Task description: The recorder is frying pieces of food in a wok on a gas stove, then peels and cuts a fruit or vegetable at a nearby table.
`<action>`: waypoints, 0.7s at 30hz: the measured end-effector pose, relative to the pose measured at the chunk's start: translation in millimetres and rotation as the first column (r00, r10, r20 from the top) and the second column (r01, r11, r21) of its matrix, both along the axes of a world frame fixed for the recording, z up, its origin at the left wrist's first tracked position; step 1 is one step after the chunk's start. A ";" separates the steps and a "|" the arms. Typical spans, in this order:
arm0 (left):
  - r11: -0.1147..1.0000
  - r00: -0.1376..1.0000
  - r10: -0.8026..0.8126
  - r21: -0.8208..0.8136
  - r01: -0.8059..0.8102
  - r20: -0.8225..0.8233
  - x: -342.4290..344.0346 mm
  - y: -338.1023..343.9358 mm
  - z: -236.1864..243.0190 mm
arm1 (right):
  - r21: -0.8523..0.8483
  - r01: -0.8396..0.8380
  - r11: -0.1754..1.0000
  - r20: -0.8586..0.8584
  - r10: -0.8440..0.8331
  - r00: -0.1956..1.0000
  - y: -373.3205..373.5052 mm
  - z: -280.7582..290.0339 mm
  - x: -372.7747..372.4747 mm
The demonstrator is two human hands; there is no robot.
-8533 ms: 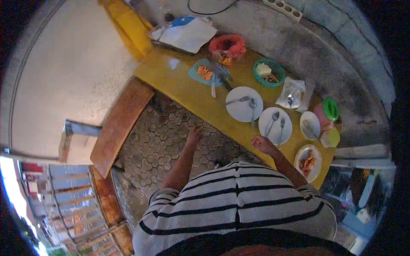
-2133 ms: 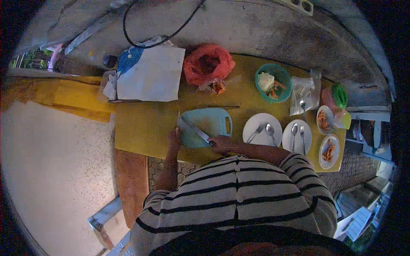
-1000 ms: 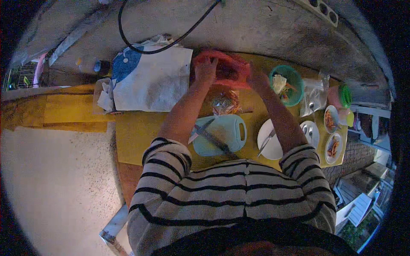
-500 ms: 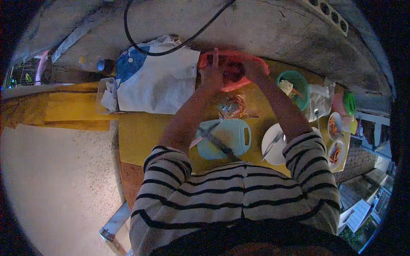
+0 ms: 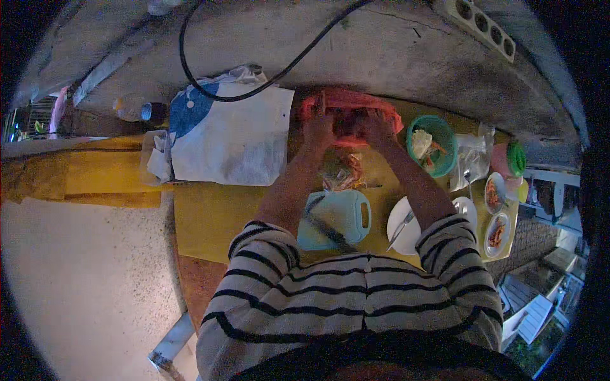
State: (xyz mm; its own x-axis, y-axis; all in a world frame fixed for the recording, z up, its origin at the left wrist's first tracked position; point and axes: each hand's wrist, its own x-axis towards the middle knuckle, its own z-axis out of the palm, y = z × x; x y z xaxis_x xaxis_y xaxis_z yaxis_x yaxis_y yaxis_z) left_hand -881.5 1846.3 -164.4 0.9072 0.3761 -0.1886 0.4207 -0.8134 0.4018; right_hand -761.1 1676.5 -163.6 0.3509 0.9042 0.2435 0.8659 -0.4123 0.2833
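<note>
Against the rough grey wall, on the yellow table: crumpled red plastic bag, mouth pulled apart by left hand and right hand, each pinching an edge, for reaching inside. Just below, clear packet of food; nearer the body, pale blue plastic cutting board with dark knife laid across, close for cutting.

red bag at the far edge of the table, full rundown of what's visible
The red plastic bag is thin, crinkled film, sitting at the far edge of the yellow table against the concrete wall. Its mouth is spread wide, dark contents inside unclear. The left hand grips its left rim, the right hand its right rim. A clear bag of food lies just in front.
</note>
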 end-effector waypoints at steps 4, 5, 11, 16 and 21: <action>0.939 0.974 -0.018 0.338 -0.061 0.226 5.6 -5.7 13.5 | -0.221 0.147 0.964 -0.359 -0.221 0.907 0.0 -0.6 -0.5; 0.948 0.992 0.030 0.310 -0.066 0.121 12.7 -9.7 37.9 | -0.119 0.158 0.980 -0.354 -0.190 0.916 -8.5 -13.3 5.2; 0.928 0.982 0.040 0.357 -0.105 0.183 11.3 34.7 75.2 | 0.144 0.201 0.969 -0.706 -0.042 0.707 -4.8 65.9 8.0; 0.971 0.994 -0.007 0.239 -0.019 0.108 -14.7 22.8 81.5 | 0.498 0.222 0.839 -0.630 0.174 0.757 -10.7 100.5 -4.1; 0.933 0.995 -0.014 0.358 -0.023 0.099 -45.9 11.4 97.4 | 0.416 0.258 0.872 -0.744 0.163 0.648 -30.4 114.3 -33.0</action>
State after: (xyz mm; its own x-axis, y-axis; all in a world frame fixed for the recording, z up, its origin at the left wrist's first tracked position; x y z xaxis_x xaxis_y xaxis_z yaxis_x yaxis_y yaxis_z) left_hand -927.4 1857.7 -66.9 0.9125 0.4062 0.0493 0.3980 -0.9091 0.1233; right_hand -794.1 1646.1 -49.4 0.6349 0.7336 0.2426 0.6579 -0.3487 -0.6675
